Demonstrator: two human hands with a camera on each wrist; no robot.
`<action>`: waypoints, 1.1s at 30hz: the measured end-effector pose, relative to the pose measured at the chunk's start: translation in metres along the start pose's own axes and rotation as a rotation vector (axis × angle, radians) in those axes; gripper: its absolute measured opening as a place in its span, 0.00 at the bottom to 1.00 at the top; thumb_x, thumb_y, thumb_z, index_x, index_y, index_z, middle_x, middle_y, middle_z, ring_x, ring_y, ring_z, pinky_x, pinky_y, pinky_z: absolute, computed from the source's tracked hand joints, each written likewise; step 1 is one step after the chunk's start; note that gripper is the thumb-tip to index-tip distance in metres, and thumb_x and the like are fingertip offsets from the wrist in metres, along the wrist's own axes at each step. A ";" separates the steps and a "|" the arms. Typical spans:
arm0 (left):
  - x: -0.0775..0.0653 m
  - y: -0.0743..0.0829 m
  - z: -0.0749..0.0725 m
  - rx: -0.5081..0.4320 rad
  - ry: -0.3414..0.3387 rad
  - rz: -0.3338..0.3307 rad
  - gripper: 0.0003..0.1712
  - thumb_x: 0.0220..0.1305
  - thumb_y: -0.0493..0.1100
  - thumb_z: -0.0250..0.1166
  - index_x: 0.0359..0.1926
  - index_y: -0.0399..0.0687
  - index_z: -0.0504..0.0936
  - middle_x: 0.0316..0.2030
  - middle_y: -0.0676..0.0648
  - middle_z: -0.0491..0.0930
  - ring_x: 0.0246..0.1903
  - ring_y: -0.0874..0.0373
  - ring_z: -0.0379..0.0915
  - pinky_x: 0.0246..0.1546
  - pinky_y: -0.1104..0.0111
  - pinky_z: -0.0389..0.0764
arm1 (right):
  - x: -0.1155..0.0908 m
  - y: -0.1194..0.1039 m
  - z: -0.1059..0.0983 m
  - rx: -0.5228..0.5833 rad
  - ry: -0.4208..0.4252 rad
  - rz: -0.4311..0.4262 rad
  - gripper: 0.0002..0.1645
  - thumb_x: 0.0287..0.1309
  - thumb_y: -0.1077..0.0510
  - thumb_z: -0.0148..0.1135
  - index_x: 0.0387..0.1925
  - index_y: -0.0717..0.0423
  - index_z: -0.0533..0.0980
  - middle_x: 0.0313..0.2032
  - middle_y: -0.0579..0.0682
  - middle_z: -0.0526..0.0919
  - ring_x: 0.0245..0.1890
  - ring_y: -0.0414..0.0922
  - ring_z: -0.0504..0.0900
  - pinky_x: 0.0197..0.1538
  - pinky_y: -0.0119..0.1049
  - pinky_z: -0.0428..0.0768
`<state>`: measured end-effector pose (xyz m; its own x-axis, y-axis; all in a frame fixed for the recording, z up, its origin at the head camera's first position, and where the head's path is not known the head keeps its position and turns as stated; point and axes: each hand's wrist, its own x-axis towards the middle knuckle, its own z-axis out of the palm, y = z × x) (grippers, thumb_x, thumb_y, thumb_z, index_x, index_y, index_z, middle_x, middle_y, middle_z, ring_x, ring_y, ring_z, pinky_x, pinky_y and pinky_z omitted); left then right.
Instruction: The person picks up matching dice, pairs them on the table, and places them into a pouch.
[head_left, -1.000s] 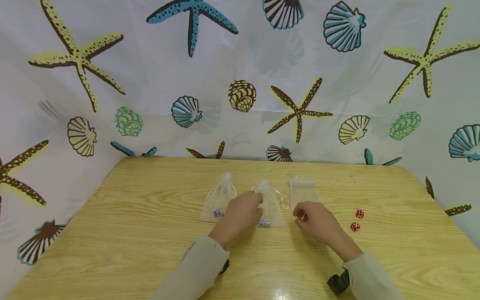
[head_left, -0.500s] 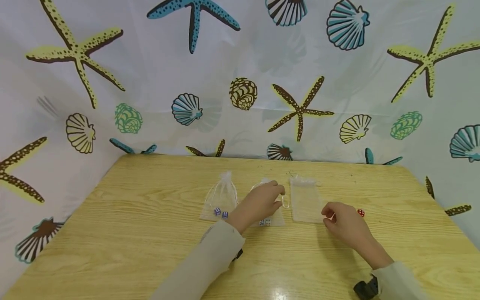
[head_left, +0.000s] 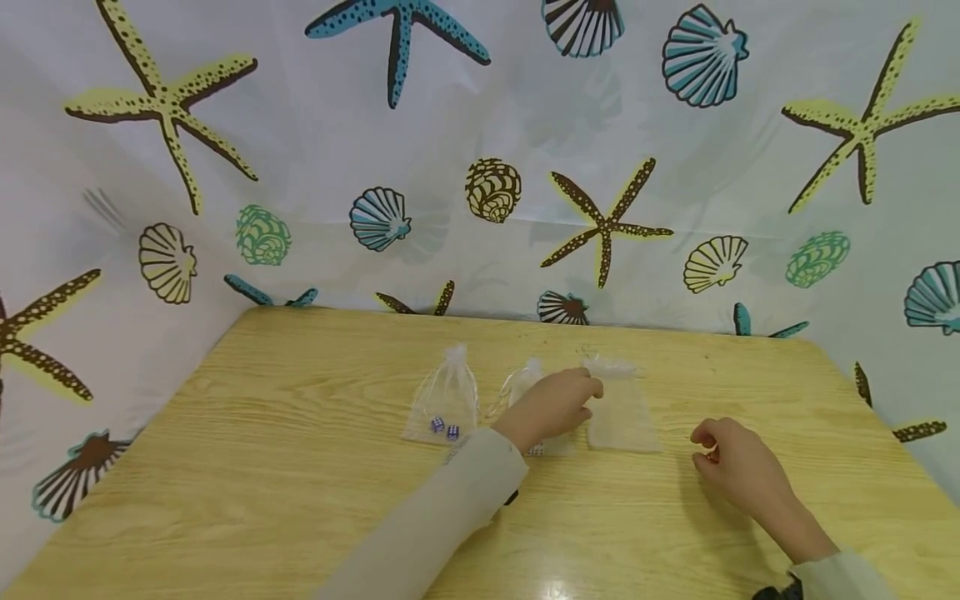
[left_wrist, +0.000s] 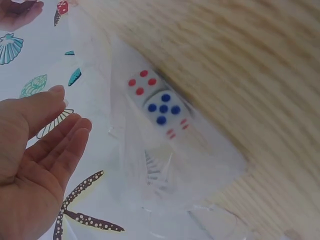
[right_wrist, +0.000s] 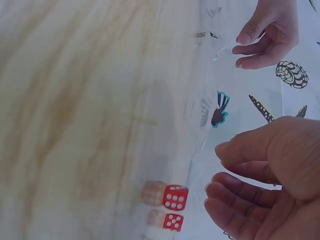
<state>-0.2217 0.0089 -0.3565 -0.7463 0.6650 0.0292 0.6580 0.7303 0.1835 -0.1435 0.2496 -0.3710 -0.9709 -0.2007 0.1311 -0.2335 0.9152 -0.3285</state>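
My left hand [head_left: 551,406] hovers over the middle sheer drawstring bag, its fingertips near the right-hand bag [head_left: 622,421]. Its fingers are loosely bent and hold nothing, as the left wrist view shows. White dice [left_wrist: 163,109] with blue and red pips lie inside the middle bag [left_wrist: 200,155]. My right hand [head_left: 742,467] is to the right of the bags, thumb and fingers apart with nothing between them. Close by are two red dice [right_wrist: 175,197] on the table, mostly hidden by that hand in the head view. The right-hand bag lies flat, with no dice visible in it.
At the left, another sheer bag [head_left: 438,400] holds two blue dice [head_left: 446,428]. The wooden table [head_left: 285,467] runs back to a white cloth [head_left: 315,150] printed with starfish and shells, which also covers both sides.
Both hands have moved to the right: the left from between the left and middle bags toward the right-hand bag, the right from that bag's lower edge to the red dice.
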 end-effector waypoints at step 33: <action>0.027 0.008 0.021 -0.040 -0.101 0.018 0.14 0.67 0.33 0.56 0.24 0.48 0.76 0.22 0.55 0.67 0.25 0.62 0.56 0.27 0.73 0.61 | 0.000 0.035 0.002 0.050 -0.063 0.011 0.07 0.51 0.66 0.64 0.34 0.64 0.77 0.27 0.50 0.77 0.26 0.42 0.71 0.28 0.37 0.71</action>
<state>-0.2345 0.0361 -0.3754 -0.7192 0.6917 -0.0659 0.6651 0.7127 0.2230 -0.1520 0.2810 -0.3848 -0.9745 -0.2135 0.0689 -0.2236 0.8990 -0.3765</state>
